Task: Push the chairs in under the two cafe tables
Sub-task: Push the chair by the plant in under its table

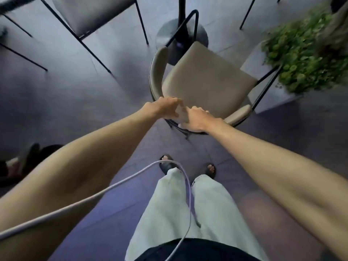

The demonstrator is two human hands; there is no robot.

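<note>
A beige padded chair (205,80) with a curved backrest and thin black legs stands right in front of me. Both hands rest on the near part of its backrest. My left hand (165,107) curls over the top of the rest, and my right hand (197,120) grips it just beside the left. The chair's seat points toward a round black table base (165,37) with a black post (182,8). The tabletop itself is out of view. A second chair (90,14) with a grey seat stands at the upper left.
A grey planter (278,98) with green foliage (301,53) stands close to the chair's right side. More black chair legs (22,55) cross the floor at far left. A white cable (94,194) hangs in front of my legs. Dark shoes (28,161) lie at the left edge.
</note>
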